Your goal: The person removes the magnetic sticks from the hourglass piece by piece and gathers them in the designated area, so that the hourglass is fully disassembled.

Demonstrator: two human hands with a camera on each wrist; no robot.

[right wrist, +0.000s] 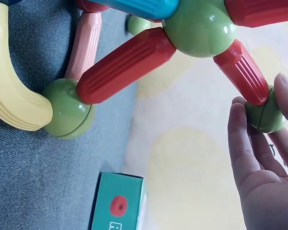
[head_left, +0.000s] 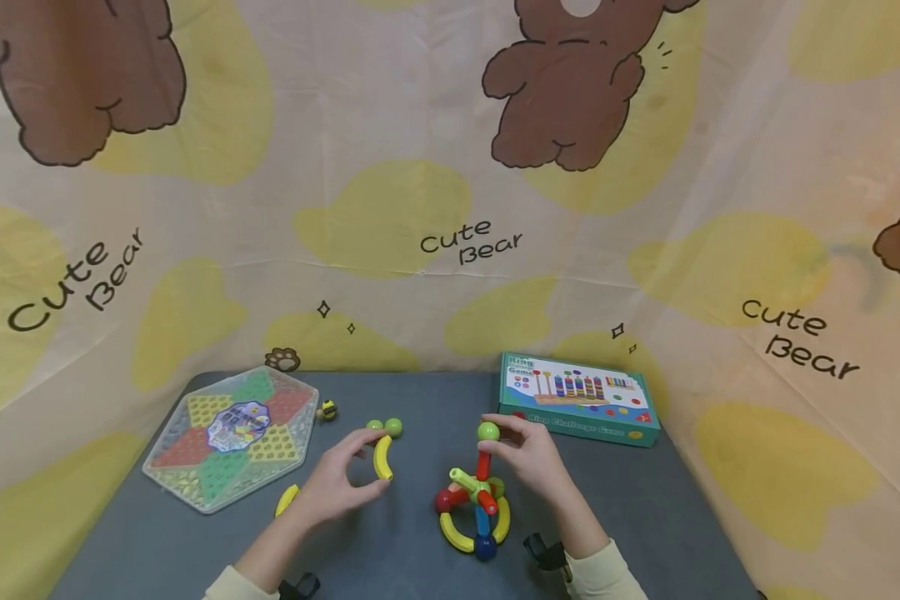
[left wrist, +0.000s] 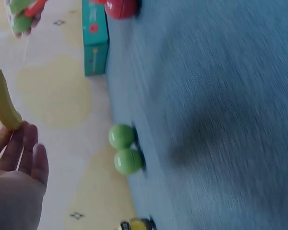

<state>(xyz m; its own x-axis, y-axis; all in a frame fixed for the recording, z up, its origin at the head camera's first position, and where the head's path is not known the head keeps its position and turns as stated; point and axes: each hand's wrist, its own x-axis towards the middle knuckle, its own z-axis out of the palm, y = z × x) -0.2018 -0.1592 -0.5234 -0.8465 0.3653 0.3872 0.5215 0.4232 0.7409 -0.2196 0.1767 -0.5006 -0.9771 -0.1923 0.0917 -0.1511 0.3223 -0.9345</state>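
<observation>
A curved yellow rod (head_left: 382, 458) is pinched between the thumb and fingers of my left hand (head_left: 341, 475), raised above the table. My right hand (head_left: 531, 454) holds a green ball (head_left: 488, 431) at the top end of a red rod (head_left: 483, 465). That rod rises from the central green ball (right wrist: 200, 26) of a ball-and-rod structure. Blue, red and light green rods also branch from this centre. Lower down, curved yellow rods (head_left: 456, 533) join a dark blue ball (head_left: 485, 547) and a red ball (head_left: 443, 500). The left wrist view shows the yellow rod (left wrist: 4, 101) at the left fingertips.
Two loose green balls (left wrist: 127, 161) sit beyond my left hand, near a small yellow-and-black bee-like piece (head_left: 328, 409). A hexagonal game board (head_left: 195, 492) lies at the left, with another yellow rod (head_left: 287, 500) near my left forearm. A green game box (head_left: 592, 417) lies at the back right.
</observation>
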